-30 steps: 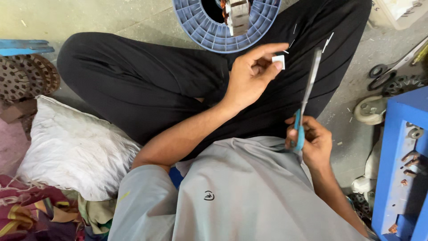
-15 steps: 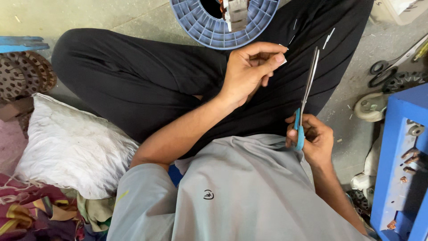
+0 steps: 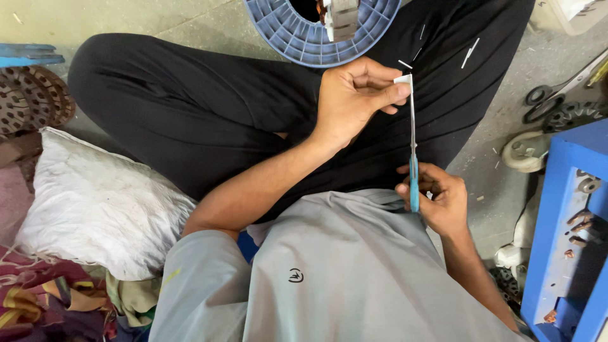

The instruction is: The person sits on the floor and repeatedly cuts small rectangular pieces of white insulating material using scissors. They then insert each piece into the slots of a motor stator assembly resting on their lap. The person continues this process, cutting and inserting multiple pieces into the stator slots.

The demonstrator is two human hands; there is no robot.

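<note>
Fingertips of my left hand (image 3: 351, 101) pinch a small white strip piece (image 3: 403, 79), thumb and forefinger closed tight on it, holding it up over my lap right at the tip of the scissors (image 3: 413, 142). My right hand (image 3: 440, 199) is curled shut around the blue scissor handles, blades pointing up and away from me and seen edge-on, so I cannot tell how far they gape. What worries me is how near the blade tip sits to my pinching fingertips; a small slip could nick the thumb, and so small a piece could spring loose and vanish among the white offcuts (image 3: 470, 52) already lying on my black trousers. Just beyond my left hand is a blue plastic spool (image 3: 285, 35). A white sack (image 3: 95, 202) lies by my left knee, a blue metal frame (image 3: 563, 240) stands close to my right elbow, crowding it, and another pair of scissors (image 3: 560, 85) lies on the floor further right.
</note>
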